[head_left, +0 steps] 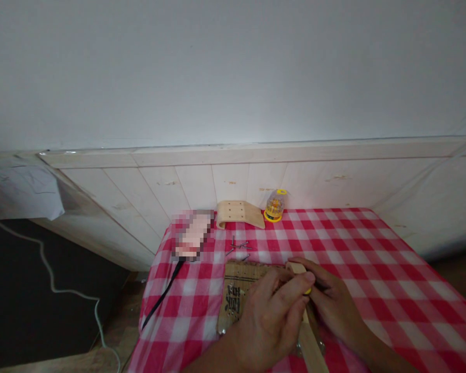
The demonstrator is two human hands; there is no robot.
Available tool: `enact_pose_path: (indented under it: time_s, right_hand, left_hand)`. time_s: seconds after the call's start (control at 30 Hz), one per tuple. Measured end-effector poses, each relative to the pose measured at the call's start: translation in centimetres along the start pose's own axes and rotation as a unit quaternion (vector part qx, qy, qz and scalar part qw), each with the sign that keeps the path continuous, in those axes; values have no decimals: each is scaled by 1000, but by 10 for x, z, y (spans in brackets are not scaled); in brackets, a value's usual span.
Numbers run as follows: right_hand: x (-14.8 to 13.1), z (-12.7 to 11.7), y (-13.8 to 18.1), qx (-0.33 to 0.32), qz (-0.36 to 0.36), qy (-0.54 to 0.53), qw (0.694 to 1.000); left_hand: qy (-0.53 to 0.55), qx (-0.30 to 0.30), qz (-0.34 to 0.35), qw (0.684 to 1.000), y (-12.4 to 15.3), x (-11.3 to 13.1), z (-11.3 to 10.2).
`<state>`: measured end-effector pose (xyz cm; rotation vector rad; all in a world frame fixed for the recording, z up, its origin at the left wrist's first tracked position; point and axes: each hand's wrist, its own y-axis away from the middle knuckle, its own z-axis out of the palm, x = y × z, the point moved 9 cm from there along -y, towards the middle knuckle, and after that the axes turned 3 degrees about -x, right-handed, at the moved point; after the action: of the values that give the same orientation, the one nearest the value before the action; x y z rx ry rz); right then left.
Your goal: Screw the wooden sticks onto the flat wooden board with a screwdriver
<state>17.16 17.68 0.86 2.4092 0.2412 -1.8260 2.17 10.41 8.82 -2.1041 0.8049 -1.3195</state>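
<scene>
Wooden and pale, the bar [308,336] lies at lower centre-right of the frame, where my right hand [336,300] grasps it and my left hand [267,308] pinches a mostly hidden yellow piece [307,292], which I should keep straight under steady pressure.

On the table [373,248], a bar [312,347] is positioned over a board [236,268] between the left hand [270,308] and right hand [330,292], while ahead of the left hand screws [241,245] are scattered, backed by a curved panel [236,211] and, rightward, a container [275,206].
</scene>
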Motion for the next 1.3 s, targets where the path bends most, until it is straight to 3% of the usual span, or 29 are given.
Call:
enact_pose_path:
  time_s: [0.47,0.8,1.07,1.3]
  right_hand:
    - [-9,6,-2,-17,-48,-28,998]
    - [-21,13,-1,-34,-78,-30,996]
    - [-21,16,0,-48,-76,-51,995]
    - [-24,14,0,-42,-80,-49,995]
  left_hand:
    - [-54,47,39,997,1,9,-7]
    - [-82,96,-110,986,15,-19,-14]
    - [-113,90,-55,988,5,1,-21]
    - [-109,80,-40,990,6,1,-17]
